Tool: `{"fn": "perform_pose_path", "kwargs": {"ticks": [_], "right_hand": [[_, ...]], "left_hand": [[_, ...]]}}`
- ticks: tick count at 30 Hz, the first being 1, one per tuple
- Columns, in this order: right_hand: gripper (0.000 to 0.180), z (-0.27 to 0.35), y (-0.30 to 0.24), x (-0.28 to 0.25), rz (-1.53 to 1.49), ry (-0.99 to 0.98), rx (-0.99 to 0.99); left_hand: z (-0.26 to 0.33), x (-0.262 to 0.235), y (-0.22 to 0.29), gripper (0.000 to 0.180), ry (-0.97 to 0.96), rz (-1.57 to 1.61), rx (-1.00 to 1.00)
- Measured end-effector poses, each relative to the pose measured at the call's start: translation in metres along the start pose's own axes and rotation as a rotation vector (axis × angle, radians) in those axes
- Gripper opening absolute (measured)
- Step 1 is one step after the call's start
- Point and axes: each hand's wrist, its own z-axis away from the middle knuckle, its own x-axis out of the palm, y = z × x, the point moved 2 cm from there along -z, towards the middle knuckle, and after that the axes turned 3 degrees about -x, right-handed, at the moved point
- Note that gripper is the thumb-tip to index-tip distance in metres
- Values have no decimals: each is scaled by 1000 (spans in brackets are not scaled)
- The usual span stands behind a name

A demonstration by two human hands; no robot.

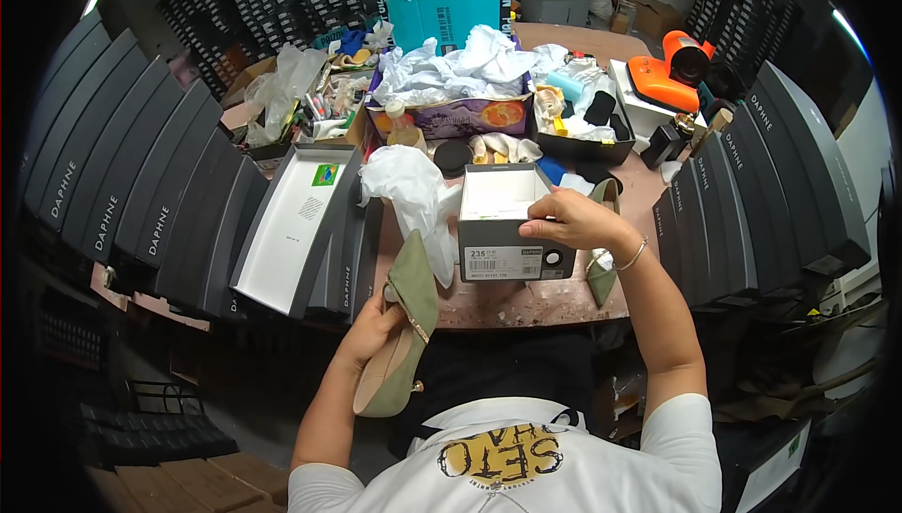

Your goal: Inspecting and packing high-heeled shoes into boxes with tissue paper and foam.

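My left hand [374,327] is closed around a green pointed-toe shoe [413,280], held toe up in front of the table edge, with a small gold heel and a decorated strap. My right hand [570,222] grips the right rim of an open grey shoebox [515,255], thumb outside and fingers toward the inside. White lining shows in the box. Just right of the box lies a second green shoe [601,286], partly hidden by the box and my right wrist. White tissue paper [409,184] lies crumpled left of the box.
Dark shoeboxes stand in rows at left [127,165] and right [752,184]. A box lid with a white inside [287,222] leans at left. Behind are a purple carton [451,120] full of tissue, a black tray [592,148] and an orange device [667,81].
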Motion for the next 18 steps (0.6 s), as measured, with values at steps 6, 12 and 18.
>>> {"fn": "perform_pose_path", "kwargs": {"ticks": [6, 12, 18], "right_hand": [[36, 38, -3, 58, 227, 68, -57], [30, 85, 37, 124, 61, 675, 87], [39, 142, 208, 83, 2, 959, 701]], "left_hand": [[-66, -3, 33, 48, 78, -159, 144], [-134, -27, 22, 64, 372, -940, 312], [-116, 65, 40, 42, 241, -736, 562]]}}
